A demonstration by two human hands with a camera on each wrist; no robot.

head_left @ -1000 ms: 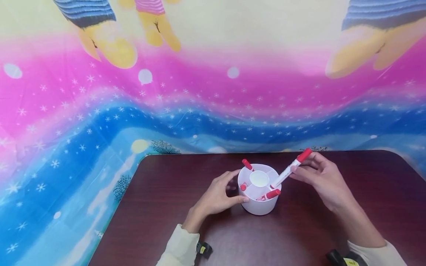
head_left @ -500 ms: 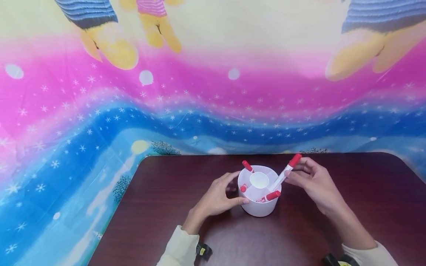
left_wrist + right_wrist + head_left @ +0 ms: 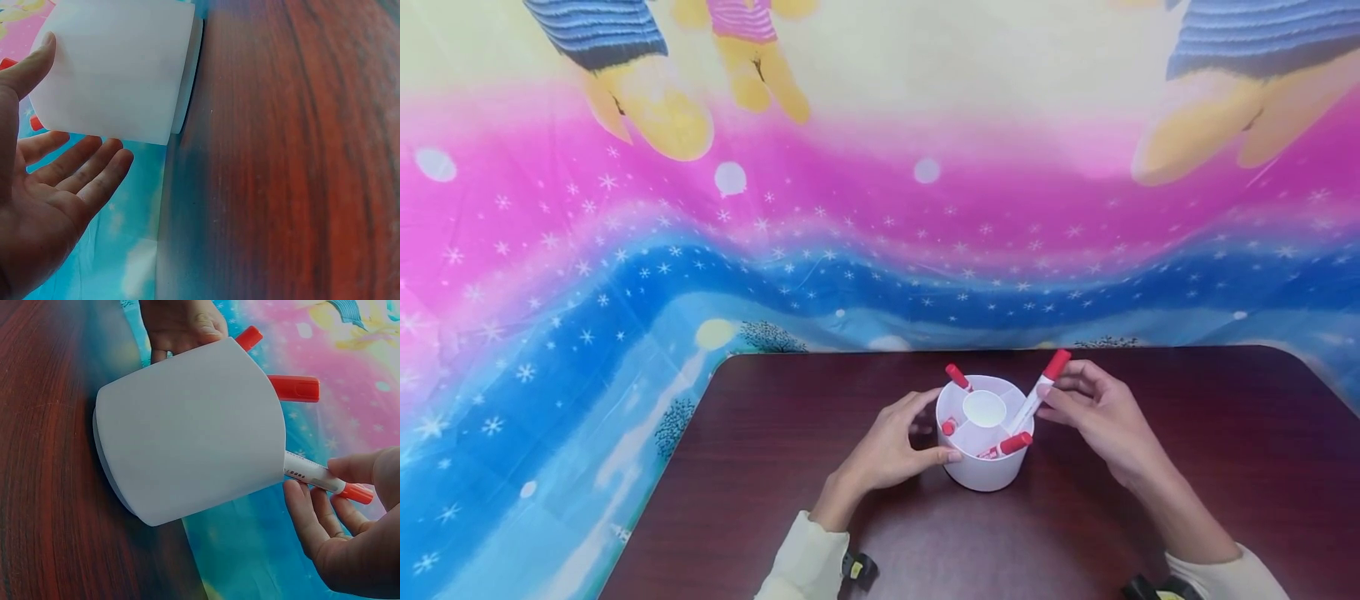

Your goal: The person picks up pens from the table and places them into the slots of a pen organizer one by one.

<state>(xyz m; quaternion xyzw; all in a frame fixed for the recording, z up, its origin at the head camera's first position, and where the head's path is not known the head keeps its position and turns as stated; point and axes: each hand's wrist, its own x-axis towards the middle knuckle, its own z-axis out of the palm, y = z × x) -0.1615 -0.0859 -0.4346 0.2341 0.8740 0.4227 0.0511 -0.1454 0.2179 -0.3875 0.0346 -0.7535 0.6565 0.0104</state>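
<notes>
A round white pen holder (image 3: 987,475) with divided compartments around a central cup stands on the dark table. My left hand (image 3: 891,442) steadies its left side, thumb at the near rim and fingers reaching round behind. My right hand (image 3: 1101,417) pinches a white marker (image 3: 312,473) with a red cap between thumb and fingers. That marker leans up and right, its lower end inside the holder's right compartment. Three other red-capped markers sit in the holder: one at the back (image 3: 957,376), one at the left (image 3: 949,427) and a slanted one at the front (image 3: 1011,444).
The dark wood-grain table (image 3: 760,400) has rounded far corners. Behind it hangs a backdrop cloth (image 3: 850,208) in pink and blue with printed snowflakes. A black wrist device (image 3: 861,570) sits at the left sleeve, with another (image 3: 1161,588) at the right.
My right hand has moved left and slightly down, lowering the marker deeper into the right compartment and tilting it more upright. The left hand and the holder stay in place.
</notes>
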